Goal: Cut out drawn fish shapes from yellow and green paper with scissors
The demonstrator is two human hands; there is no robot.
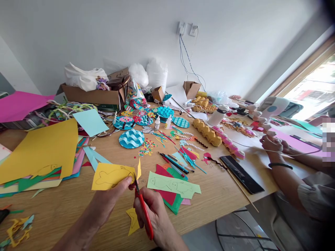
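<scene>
My left hand pinches a piece of yellow paper with a fish outline drawn on it. In my right hand are red-handled scissors, their blades at the right edge of that paper. A narrow yellow strip stands up beside the blades. Under my right hand lies a yellow scrap with pencil lines. Just right of the scissors, a light green paper strip with drawn fish rests on red and green sheets.
Pens, blue paper discs, confetti and glue bottles cover the middle. Large yellow paper lies left. A black phone and wooden stick lie right, near another person's hands. The table edge runs along the lower right.
</scene>
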